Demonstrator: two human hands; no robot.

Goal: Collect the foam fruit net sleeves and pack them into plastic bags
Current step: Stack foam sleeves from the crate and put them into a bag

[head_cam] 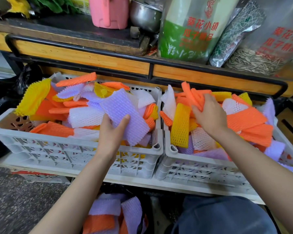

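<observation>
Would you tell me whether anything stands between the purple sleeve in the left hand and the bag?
Only the crate's near wall lies between the sleeve and the bag, which sits open below.

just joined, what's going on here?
A person is collecting foam net sleeves. The left hand holds a purple sleeve over the left crate. The right hand grips a bunch of orange sleeves over the right crate. Both crates are heaped with mixed colours. Purple and orange sleeves already lie in a dark bag below.
</observation>
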